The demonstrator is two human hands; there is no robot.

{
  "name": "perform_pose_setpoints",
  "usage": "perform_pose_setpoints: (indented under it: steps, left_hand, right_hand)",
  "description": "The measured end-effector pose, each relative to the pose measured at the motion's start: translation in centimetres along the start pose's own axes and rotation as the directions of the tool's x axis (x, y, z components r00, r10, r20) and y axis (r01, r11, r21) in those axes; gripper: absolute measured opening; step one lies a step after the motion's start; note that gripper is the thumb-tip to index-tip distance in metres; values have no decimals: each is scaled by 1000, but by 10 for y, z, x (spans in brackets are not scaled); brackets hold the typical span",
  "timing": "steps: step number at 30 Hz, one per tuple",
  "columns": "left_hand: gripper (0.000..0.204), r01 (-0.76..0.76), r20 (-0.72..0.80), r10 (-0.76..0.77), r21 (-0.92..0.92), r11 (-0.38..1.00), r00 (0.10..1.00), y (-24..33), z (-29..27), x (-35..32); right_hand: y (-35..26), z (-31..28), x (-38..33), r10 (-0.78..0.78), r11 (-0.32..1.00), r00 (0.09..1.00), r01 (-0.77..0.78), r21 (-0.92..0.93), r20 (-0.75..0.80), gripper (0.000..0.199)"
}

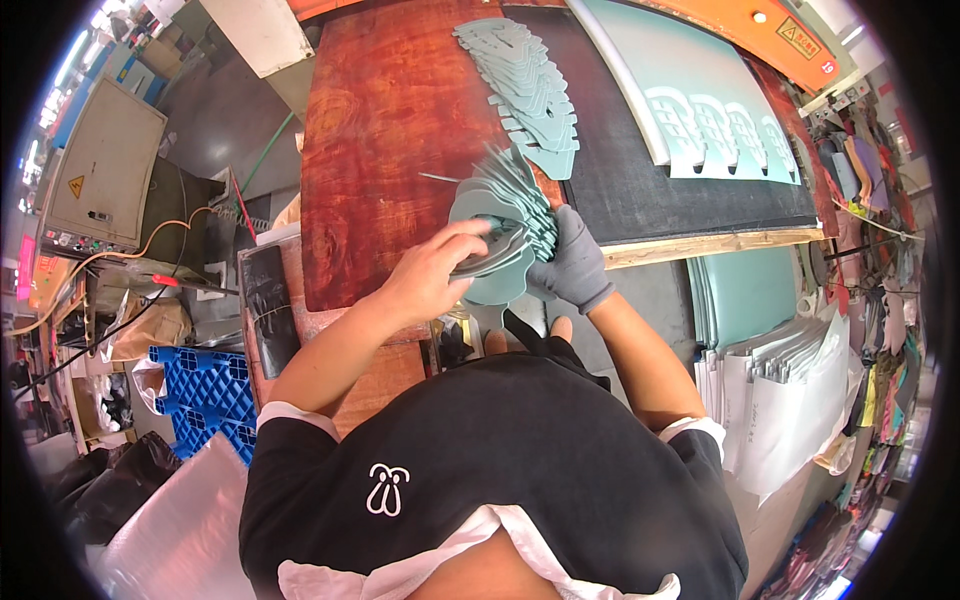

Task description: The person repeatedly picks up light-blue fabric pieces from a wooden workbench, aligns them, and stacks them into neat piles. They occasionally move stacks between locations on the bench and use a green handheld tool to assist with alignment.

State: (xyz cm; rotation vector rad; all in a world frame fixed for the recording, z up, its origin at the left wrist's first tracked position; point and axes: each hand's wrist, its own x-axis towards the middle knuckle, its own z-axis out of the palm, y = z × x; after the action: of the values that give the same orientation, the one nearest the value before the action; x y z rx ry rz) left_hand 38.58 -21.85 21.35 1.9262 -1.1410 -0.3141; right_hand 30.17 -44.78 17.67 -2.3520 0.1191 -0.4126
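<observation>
A fanned bundle of pale green cut sheet pieces (497, 200) is held between my two hands over the table's near edge. My bare left hand (432, 268) grips it from the left, fingertips curled into the layers. On the other side my right hand (575, 265), in a grey glove, clasps the bundle's right edge. Beyond it, a long overlapping row of similar green pieces (520, 85) lies where the red-brown tabletop (385, 130) meets a black board (690, 205).
A large pale green sheet (700, 75) with curved cut-outs lies on the black board under an orange machine (770, 35). Green sheets (745, 290) and white wrapped stacks (785, 395) stand at right. At left are a blue plastic pallet (208, 398) and a grey electrical cabinet (100, 160).
</observation>
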Motion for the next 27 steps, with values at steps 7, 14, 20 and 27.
perform_pose_setpoints:
  steps: [7,14,20,27]
  left_hand:
    - [43,-15,-161,46,187,982,986,-12,3,22]
    - [48,87,-50,-148,-611,787,988,-33,-28,30]
    - [59,-1,-168,-8,-55,998,986,-49,-17,50]
    - [33,-91,-9,95,-403,911,995,-45,2,32]
  right_hand:
    - [0,3,1,-11,1000,1000,12,16,-19,64]
    - [0,-1,2,32,999,999,-31,-21,40,71]
    - [-2,-2,3,-6,999,999,7,-40,41,72]
    - [8,1,-1,-35,999,999,35,-9,-30,87]
